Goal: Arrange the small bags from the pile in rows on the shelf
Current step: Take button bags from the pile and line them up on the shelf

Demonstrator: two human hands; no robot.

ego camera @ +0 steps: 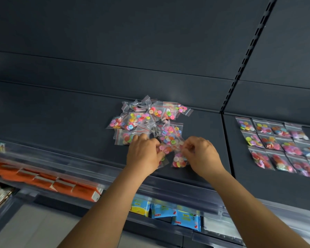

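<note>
Both hands pinch small clear bags of coloured buttons at the near edge of the pile [147, 120]. The left hand [143, 154] has its grip closed on a bag of pink and orange buttons [166, 149], fingers curled over it. The right hand [201, 156] pinches the top of a second bag [179, 161], which lies just below the first. The pile sits in the middle of the dark shelf [79, 126]. Well to the right, on the next shelf section, finished rows of bags [277, 147] lie flat, side by side.
</note>
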